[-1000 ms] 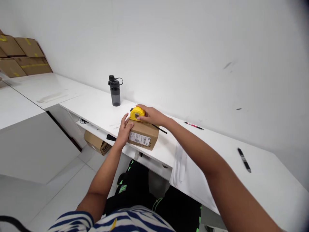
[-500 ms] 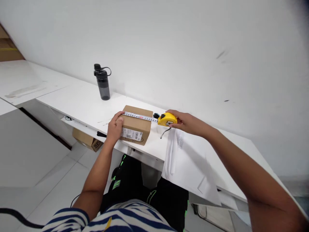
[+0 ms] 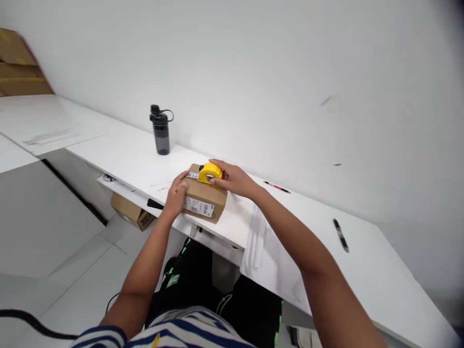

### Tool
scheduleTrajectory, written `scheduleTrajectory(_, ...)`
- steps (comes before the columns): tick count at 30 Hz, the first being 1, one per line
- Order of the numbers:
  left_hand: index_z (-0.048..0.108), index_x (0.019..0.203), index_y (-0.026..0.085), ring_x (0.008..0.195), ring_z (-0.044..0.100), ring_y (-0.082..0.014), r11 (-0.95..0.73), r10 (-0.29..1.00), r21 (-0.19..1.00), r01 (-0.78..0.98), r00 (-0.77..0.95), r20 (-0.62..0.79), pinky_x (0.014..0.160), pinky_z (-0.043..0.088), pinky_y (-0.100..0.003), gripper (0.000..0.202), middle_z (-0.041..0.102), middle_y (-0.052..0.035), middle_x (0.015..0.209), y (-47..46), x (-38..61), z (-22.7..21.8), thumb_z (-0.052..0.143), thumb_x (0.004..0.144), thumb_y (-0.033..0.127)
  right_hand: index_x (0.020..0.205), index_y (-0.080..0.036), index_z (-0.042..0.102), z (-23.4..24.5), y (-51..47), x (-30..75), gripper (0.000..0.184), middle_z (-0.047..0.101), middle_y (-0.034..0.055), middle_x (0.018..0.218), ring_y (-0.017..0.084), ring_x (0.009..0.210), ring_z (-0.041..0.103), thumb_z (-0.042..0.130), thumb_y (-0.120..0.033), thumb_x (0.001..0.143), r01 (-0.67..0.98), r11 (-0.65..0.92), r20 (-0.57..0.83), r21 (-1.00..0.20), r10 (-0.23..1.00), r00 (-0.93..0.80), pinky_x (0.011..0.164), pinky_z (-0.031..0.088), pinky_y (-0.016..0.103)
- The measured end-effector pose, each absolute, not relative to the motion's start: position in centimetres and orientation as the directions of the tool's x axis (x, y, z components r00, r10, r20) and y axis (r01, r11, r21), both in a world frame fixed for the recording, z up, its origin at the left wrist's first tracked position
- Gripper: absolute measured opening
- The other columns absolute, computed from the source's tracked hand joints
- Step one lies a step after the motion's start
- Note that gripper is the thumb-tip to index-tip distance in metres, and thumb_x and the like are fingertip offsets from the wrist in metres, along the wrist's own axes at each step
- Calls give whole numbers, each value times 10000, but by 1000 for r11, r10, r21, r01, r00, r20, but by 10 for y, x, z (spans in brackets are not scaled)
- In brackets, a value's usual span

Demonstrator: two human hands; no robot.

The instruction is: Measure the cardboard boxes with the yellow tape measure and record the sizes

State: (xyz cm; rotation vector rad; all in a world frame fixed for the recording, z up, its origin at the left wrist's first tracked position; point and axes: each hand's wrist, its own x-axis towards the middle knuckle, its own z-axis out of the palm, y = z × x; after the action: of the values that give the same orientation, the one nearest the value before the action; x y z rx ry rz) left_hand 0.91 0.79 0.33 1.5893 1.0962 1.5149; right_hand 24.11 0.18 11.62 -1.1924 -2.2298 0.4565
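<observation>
A small cardboard box (image 3: pixel 208 198) with a white label sits near the front edge of the white desk (image 3: pixel 137 159). My left hand (image 3: pixel 178 193) grips the box's left end and pins the tip of a tape there. On the box's top rests a yellow tape measure (image 3: pixel 209 172), held by my right hand (image 3: pixel 232 178). Only a short piece of tape shows between the two hands.
A dark water bottle (image 3: pixel 161 131) stands at the back of the desk near the wall. A red pen (image 3: pixel 276 186) and a black marker (image 3: pixel 340 235) lie to the right. White sheets (image 3: pixel 266 251) overhang the desk edge. A cardboard box (image 3: pixel 131 212) sits underneath.
Half a second ago my right hand had drawn the tape out past the box's right end; now it has come back left onto the box top, with the tape mostly retracted.
</observation>
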Motion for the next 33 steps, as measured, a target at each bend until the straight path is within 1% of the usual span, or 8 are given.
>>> scheduleTrajectory(6, 205, 1574, 244, 1379, 491, -264, -366, 885, 931, 12, -306, 352, 1137, 409, -405, 765, 466, -149, 1501, -1, 22, -4, 537, 924, 476, 1466, -300, 516, 113, 16, 159, 597, 598, 49, 1434, 298, 1287, 567, 631, -310, 880, 454, 679, 432, -577, 725, -536, 1110, 420, 503)
scheduleTrajectory(13, 282, 1534, 236, 1494, 329, -324, -587, 619, 766, 263, -464, 634, 1228, 302, -451, 986, 386, -157, 1556, -53, 37, 10, 362, 794, 882, 1519, -333, 419, 109, -52, 178, 670, 542, 48, 1491, 281, 1355, 528, 642, -472, 903, 398, 687, 561, -608, 727, -396, 1101, 466, 462)
scheduleTrajectory(16, 370, 1487, 313, 1381, 493, -330, -661, 716, 750, -3, -302, 629, 1130, 450, -478, 969, 498, -120, 1463, -84, 60, 12, 284, 750, 936, 1552, -386, 336, 96, -95, 207, 717, 533, 39, 1503, 250, 1358, 538, 634, -499, 911, 352, 725, 592, -592, 688, -421, 1098, 477, 426)
scheduleTrajectory(21, 595, 1229, 385, 1081, 682, -270, -679, 664, 632, -373, 53, 746, 967, 574, -457, 600, 689, -43, 1197, -114, 112, 2, 634, 757, 754, 1548, -368, 355, 60, -151, 270, 718, 645, 79, 1371, 230, 1244, 632, 599, -585, 909, 362, 762, 599, -536, 646, -473, 1028, 521, 382)
scheduleTrajectory(24, 654, 1102, 267, 959, 707, -263, -515, 722, 797, -316, 342, 602, 860, 595, -416, 571, 726, -85, 1080, -93, 153, -6, 629, 778, 737, 1346, -309, 617, 37, -159, 323, 694, 724, 90, 1209, 246, 1049, 704, 328, -773, 918, 491, 541, 532, -683, 829, -174, 919, 568, 413)
scheduleTrajectory(26, 661, 1003, 201, 892, 703, -263, -389, 761, 910, -145, 507, 406, 795, 584, -390, 589, 736, -104, 980, -64, 185, -5, 626, 770, 741, 1214, -264, 692, 24, -148, 363, 728, 748, 84, 1060, 222, 862, 709, 211, -745, 955, 521, 317, 438, -793, 890, 125, 851, 577, 415)
scheduleTrajectory(30, 628, 1019, 193, 851, 668, -232, -465, 658, 880, 97, 702, 271, 749, 520, -346, 522, 727, -67, 950, -3, 247, 5, 621, 799, 667, 1392, -195, 531, 7, -97, 432, 522, 697, 84, 1188, 171, 839, 697, 383, -512, 1005, 630, -212, 227, -747, 810, 541, 886, 552, 369)
scheduleTrajectory(33, 602, 897, 206, 802, 639, -221, -520, 707, 817, 250, 662, 248, 704, 468, -329, 470, 696, -45, 861, 29, 272, 2, 585, 817, 669, 1465, -147, 450, 0, -49, 466, 493, 648, 140, 1310, 200, 1071, 672, 330, -340, 1028, 648, -367, 156, -667, 783, 603, 977, 501, 366)
